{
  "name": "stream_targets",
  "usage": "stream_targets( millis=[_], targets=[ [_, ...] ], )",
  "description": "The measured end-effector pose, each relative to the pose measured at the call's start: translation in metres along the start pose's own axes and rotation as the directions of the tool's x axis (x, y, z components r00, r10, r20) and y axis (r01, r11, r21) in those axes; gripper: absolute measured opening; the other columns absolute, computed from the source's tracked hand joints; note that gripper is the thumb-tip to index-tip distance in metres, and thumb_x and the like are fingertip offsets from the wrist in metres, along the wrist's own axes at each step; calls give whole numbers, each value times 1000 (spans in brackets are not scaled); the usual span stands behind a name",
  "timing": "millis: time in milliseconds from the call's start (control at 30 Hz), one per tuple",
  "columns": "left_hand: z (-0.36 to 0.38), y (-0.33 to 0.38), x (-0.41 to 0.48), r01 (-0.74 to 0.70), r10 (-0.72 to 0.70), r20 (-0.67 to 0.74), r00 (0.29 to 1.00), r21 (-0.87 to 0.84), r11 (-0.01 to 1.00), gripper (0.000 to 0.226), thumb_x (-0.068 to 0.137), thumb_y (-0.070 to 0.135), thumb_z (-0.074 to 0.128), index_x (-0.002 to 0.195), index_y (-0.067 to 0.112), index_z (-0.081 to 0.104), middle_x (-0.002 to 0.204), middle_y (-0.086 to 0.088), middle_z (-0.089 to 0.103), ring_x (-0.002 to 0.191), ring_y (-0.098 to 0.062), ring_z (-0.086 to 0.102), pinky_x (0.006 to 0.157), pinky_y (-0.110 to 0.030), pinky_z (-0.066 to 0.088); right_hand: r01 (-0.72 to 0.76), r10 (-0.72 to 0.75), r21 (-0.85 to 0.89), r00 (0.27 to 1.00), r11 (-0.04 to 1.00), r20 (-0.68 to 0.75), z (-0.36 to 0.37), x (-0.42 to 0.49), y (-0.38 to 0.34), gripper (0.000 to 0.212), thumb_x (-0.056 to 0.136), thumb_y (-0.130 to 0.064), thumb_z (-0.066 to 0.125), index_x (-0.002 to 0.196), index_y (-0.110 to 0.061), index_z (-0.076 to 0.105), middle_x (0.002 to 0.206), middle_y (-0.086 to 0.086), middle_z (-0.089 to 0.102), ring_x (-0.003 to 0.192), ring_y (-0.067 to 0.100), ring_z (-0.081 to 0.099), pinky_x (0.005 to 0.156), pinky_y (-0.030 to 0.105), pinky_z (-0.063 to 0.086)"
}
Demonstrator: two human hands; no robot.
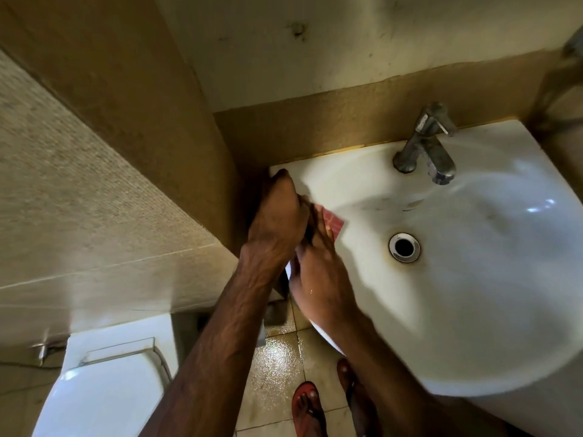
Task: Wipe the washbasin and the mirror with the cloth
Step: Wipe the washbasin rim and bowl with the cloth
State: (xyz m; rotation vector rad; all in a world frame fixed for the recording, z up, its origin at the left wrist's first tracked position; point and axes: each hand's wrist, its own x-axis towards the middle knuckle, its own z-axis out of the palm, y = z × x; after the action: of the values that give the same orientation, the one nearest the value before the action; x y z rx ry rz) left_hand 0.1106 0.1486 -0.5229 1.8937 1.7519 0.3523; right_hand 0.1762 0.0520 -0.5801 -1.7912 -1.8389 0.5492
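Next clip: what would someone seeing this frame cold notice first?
Most likely the two hands, left hand and right hand, bunched together on the washbasin's left rim, with a bit of red cloth showing under the fingers. Next, the big glossy white bowl filling the right side, with its drain ringed by a brownish stain and a dull metal faucet at the back. Red sandals on wet floor tiles show at the bottom.

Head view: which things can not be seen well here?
- Cloth: mostly hidden under both hands; only a red corner shows.
- Mirror: not in view.
- Left hand and right hand: overlapping, so who holds the cloth is unclear.
- Basin: right side cut by the frame edge.
- Tap: blurred.
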Motion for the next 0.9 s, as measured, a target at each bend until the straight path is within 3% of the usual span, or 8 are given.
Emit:
stream_targets(
  millis=[100, 233, 333, 467, 600, 733, 833, 900],
  targets=[
    [-3, 3, -3, 9, -10, 43, 999, 24, 1000, 43, 99, 4, 50, 141, 6, 48, 136, -12, 57, 121, -27, 56, 93, -28, 46, -139, 134, 20, 977, 990, 163, -10, -41, -15, 78, 100, -18, 59, 165, -30, 17, 175, -4, -7, 156, 26, 31, 114, 35, 48],
    [-8, 4, 2, 45, -47, 78, 996, 32, 998, 46, 96, -1, 48, 141, 7, 50, 139, -11, 56, 124, -26, 57, 96, -29, 47, -197, 194, -15, 947, 980, 255, -23, -55, -17, 85, 102, -20, 57, 166, -32, 1, 175, -1, -10, 160, 23, 19, 119, 32, 37],
    [-8, 4, 6, 54, -58, 110, 992, 40, 998, 46, 96, 1, 53, 141, 9, 51, 141, -7, 56, 127, -25, 55, 90, -21, 39, -241, 220, 131, 963, 962, 152, -13, -33, -13, 85, 102, -14, 57, 167, -26, 3, 175, 6, 3, 158, 27, 24, 116, 39, 42],
    [-6, -4, 11, 72, -71, 147, 987, 1, 997, 46, 98, 10, 56, 144, 10, 50, 148, -7, 51, 136, -25, 50, 96, -19, 34, -366, 363, 194, 930, 910, 53, 3, 15, -9, 88, 103, -29, 57, 166, -17, -3, 172, 20, -7, 155, 41, 25, 116, 43, 42],
    [-2, -9, 11, 45, -47, 125, 991, 21, 999, 46, 99, 7, 51, 145, 11, 51, 150, -6, 50, 139, -25, 49, 101, -21, 37, -483, 518, 344, 855, 805, -11, 11, 39, -6, 101, 97, -16, 66, 164, -10, -10, 168, 27, -22, 156, 46, 15, 118, 40, 37],
    [0, -14, 11, 60, -59, 113, 992, -8, 998, 49, 97, 3, 48, 145, 14, 50, 154, -5, 45, 144, -21, 42, 100, -13, 25, -575, 690, 415, 692, 705, -213, 10, 60, 16, 84, 95, 2, 43, 160, 6, -9, 165, 35, -17, 156, 52, -2, 126, 43, 27],
    [0, -15, 10, 66, -64, 110, 992, -20, 998, 49, 98, 3, 48, 146, 16, 49, 155, -4, 43, 145, -22, 40, 100, -13, 23, -460, 655, 508, 684, 729, -321, -1, 62, 27, 71, 96, 5, 22, 157, 10, -14, 166, 30, -20, 151, 58, -9, 126, 62, 10],
    [1, -13, 9, 62, -59, 117, 991, -18, 998, 49, 99, 3, 47, 147, 16, 47, 155, -3, 43, 144, -22, 40, 98, -13, 23, -349, 670, 680, 687, 645, -283, -1, 59, 36, 65, 99, 12, 23, 155, 17, -9, 167, 29, -15, 151, 52, -11, 127, 50, 0]
  ],
)
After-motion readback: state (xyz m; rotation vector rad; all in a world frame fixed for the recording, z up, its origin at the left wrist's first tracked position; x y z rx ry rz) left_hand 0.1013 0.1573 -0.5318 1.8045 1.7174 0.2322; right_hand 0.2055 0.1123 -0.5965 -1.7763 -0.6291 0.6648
